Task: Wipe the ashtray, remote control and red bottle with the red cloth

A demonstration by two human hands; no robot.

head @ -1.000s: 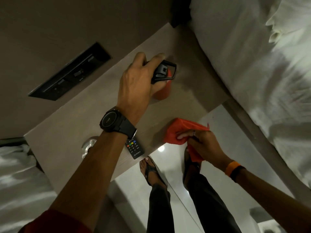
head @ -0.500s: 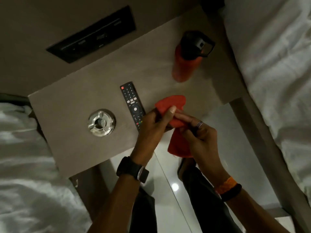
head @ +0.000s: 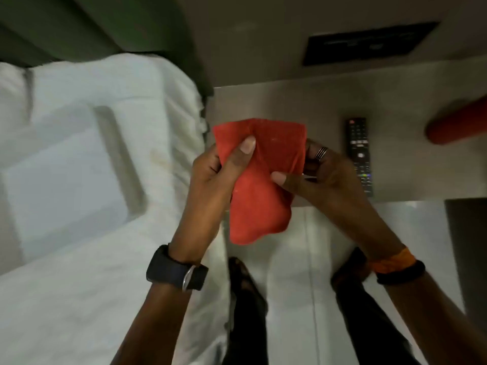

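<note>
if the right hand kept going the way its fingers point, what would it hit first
The right hand points left across the picture, so it would first push further into the red cloth it already pinches, then probably meet the left hand gripping the cloth's other side. Depth is hard to judge from this one view.

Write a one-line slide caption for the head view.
Both hands, left hand and right hand, hold the red cloth beside the remote control.
</note>
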